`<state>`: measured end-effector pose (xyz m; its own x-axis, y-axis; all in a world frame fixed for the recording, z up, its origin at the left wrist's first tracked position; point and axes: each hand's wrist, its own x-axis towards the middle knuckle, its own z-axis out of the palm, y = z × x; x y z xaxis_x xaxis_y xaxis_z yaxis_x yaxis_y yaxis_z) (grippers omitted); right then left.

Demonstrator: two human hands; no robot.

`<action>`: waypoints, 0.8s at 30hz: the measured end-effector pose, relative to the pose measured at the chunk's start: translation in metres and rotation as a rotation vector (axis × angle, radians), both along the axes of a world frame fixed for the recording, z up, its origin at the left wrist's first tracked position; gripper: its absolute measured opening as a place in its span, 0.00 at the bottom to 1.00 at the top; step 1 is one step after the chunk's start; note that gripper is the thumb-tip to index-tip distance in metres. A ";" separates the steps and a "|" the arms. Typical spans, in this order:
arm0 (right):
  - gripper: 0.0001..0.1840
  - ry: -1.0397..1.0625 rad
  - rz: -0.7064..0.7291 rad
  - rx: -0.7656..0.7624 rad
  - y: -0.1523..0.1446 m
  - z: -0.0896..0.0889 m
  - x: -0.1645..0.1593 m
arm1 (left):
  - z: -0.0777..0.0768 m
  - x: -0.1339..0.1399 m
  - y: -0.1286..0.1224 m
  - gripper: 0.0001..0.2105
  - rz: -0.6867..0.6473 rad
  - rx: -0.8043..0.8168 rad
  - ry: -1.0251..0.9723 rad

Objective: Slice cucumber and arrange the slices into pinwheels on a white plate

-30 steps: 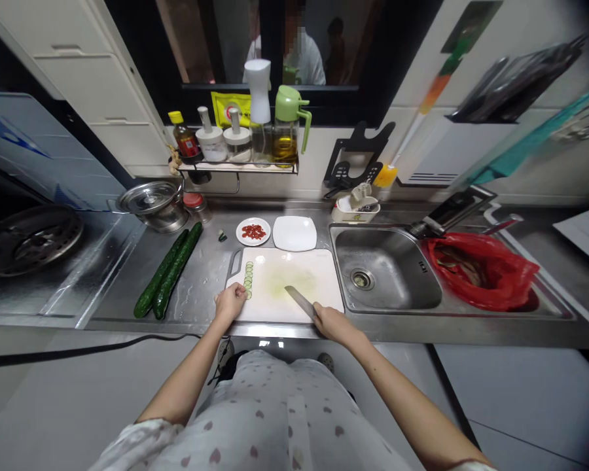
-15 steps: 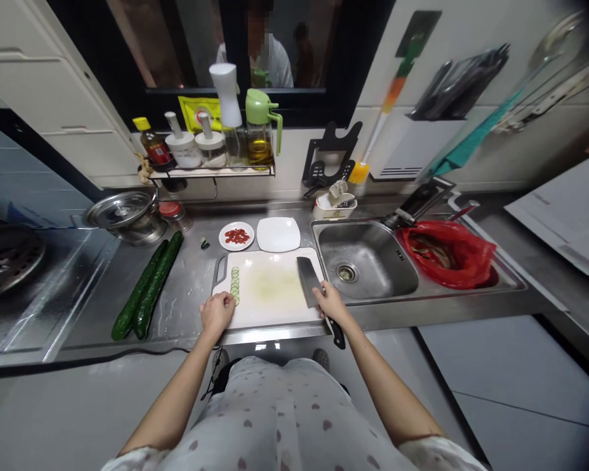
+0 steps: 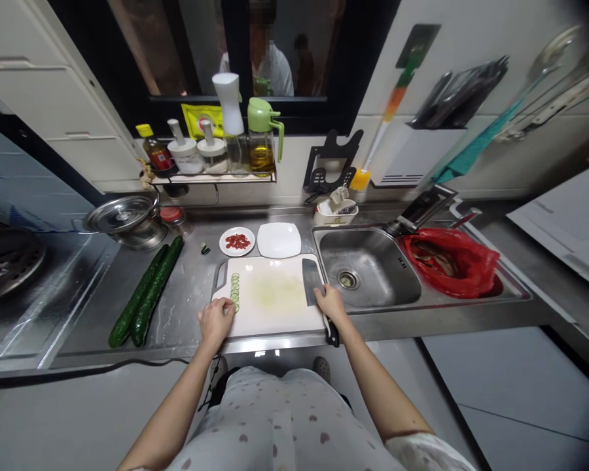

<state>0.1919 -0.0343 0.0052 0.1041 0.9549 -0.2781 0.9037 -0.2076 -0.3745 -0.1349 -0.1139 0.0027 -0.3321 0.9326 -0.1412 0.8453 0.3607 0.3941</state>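
A white cutting board lies on the counter in front of me. Thin cucumber slices overlap in a row along its left side. My left hand is at the near end of that row, fingertips pinched together by the closest slices; whether one is between them is hidden. At the board's right edge my right hand grips a cleaver where blade and black handle meet. The wide blade rests flat or nearly flat on the board, its handle pointing toward me past the counter edge.
Two whole cucumbers lie left of the board. Behind it stand a plate of chopped red pieces and a white square plate. To the right are the sink and a red plastic bag. A lidded pot stands back left.
The cleaver has turned slightly, its blade now straighter and its handle end further left. My left hand stays by the slices. The whole view has tilted up a little.
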 end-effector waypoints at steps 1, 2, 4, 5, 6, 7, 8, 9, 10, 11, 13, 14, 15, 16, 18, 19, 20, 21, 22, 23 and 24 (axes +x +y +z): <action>0.19 -0.089 0.019 0.012 -0.001 0.004 -0.001 | 0.000 0.001 0.000 0.09 0.001 0.007 -0.004; 0.21 -0.161 0.033 0.008 -0.001 0.007 -0.001 | 0.001 0.001 0.000 0.09 0.003 0.016 -0.008; 0.24 -0.250 0.060 -0.028 -0.002 0.014 -0.003 | 0.002 0.004 0.002 0.09 0.008 0.037 -0.022; 0.25 -0.271 0.073 -0.047 -0.002 0.017 -0.004 | 0.003 0.006 0.003 0.09 0.011 0.048 -0.031; 0.26 -0.283 0.086 -0.057 -0.001 0.019 -0.004 | 0.004 0.008 0.004 0.09 0.015 0.059 -0.039; 0.26 -0.288 0.094 -0.065 -0.001 0.020 -0.004 | 0.005 0.010 0.007 0.09 0.019 0.069 -0.049; 0.27 -0.288 0.098 -0.072 0.000 0.020 -0.004 | 0.007 0.014 0.009 0.09 0.020 0.077 -0.059; 0.27 -0.287 0.097 -0.077 0.000 0.019 -0.004 | 0.008 0.017 0.012 0.09 0.022 0.086 -0.069; 0.27 -0.286 0.094 -0.081 0.001 0.018 -0.003 | 0.009 0.021 0.016 0.09 0.022 0.094 -0.079; 0.27 -0.287 0.092 -0.085 0.001 0.017 -0.003 | 0.010 0.026 0.019 0.09 0.020 0.102 -0.092; 0.27 -0.292 0.089 -0.092 0.002 0.016 -0.003 | 0.012 0.034 0.029 0.09 0.015 0.115 -0.123; 0.27 -0.294 0.089 -0.093 0.002 0.016 -0.003 | 0.013 0.038 0.034 0.09 0.015 0.119 -0.140; 0.26 -0.296 0.089 -0.096 0.002 0.018 -0.003 | 0.013 0.041 0.039 0.09 0.018 0.122 -0.160; 0.26 -0.298 0.086 -0.100 0.003 0.019 -0.004 | 0.013 0.044 0.045 0.09 0.022 0.122 -0.182; 0.26 -0.307 0.065 -0.098 0.006 0.025 -0.004 | 0.010 0.048 0.058 0.09 0.042 0.117 -0.240; 0.26 -0.311 0.050 -0.087 0.009 0.028 -0.004 | 0.007 0.050 0.065 0.10 0.056 0.114 -0.276; 0.26 -0.311 0.036 -0.068 0.013 0.031 -0.005 | 0.004 0.051 0.073 0.11 0.070 0.113 -0.317; 0.26 -0.302 0.027 -0.040 0.019 0.034 -0.005 | 0.001 0.052 0.081 0.12 0.084 0.114 -0.360; 0.25 -0.286 0.024 -0.006 0.026 0.036 -0.006 | -0.003 0.053 0.090 0.14 0.098 0.116 -0.406; 0.24 -0.264 0.031 0.027 0.035 0.038 -0.008 | -0.006 0.055 0.100 0.16 0.112 0.118 -0.454; 0.23 -0.236 0.045 0.061 0.044 0.039 -0.010 | -0.010 0.056 0.110 0.18 0.134 0.113 -0.490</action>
<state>0.1816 0.0100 0.0446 0.1162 0.9742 -0.1934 0.9754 -0.1487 -0.1628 -0.0787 -0.0043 -0.0070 -0.3699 0.9048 -0.2108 0.5011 0.3854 0.7748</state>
